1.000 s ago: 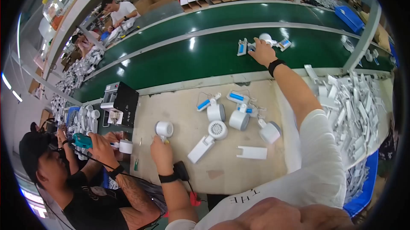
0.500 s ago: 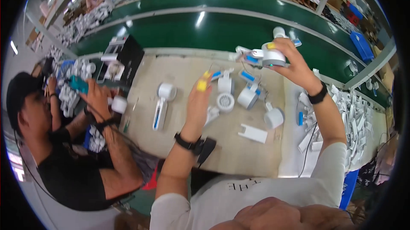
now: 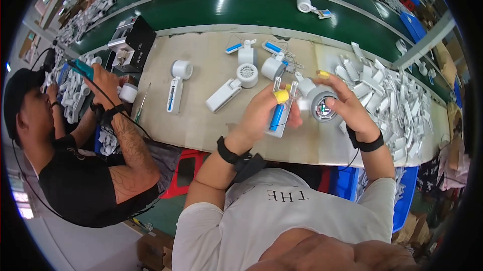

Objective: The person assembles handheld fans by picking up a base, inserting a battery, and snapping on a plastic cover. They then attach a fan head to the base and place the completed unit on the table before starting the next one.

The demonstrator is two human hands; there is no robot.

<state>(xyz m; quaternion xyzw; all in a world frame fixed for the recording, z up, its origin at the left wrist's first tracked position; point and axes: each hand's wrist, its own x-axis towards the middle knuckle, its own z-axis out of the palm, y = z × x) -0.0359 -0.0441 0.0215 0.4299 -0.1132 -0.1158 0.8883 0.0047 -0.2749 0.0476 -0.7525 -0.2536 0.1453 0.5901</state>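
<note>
Over the near part of the table, my right hand (image 3: 349, 112) is closed round the round white head (image 3: 323, 107) of a handheld fan, its thumb on the grey-rimmed end where small green lights show. My left hand (image 3: 259, 115) grips the fan's opened white handle (image 3: 286, 126), with a blue battery (image 3: 276, 116) exposed in it. Yellow wraps cover a finger or thumb on each hand. Beyond my hands lie an assembled-looking white fan (image 3: 246, 75), another fan with a narrow blue strip (image 3: 174, 95), and fan heads with loose blue batteries (image 3: 272, 46).
White plastic handle shells (image 3: 402, 105) are heaped on the right. A green conveyor (image 3: 201, 17) runs behind the table, carrying one fan (image 3: 305, 4). A black machine (image 3: 138, 42) stands at the back left. To my left, a person (image 3: 75, 170) holds a teal corded tool (image 3: 80, 68).
My right hand has come back from beside the conveyor, bringing a fan down toward me. My left hand has moved right and now grips its handle. The view has shifted.
</note>
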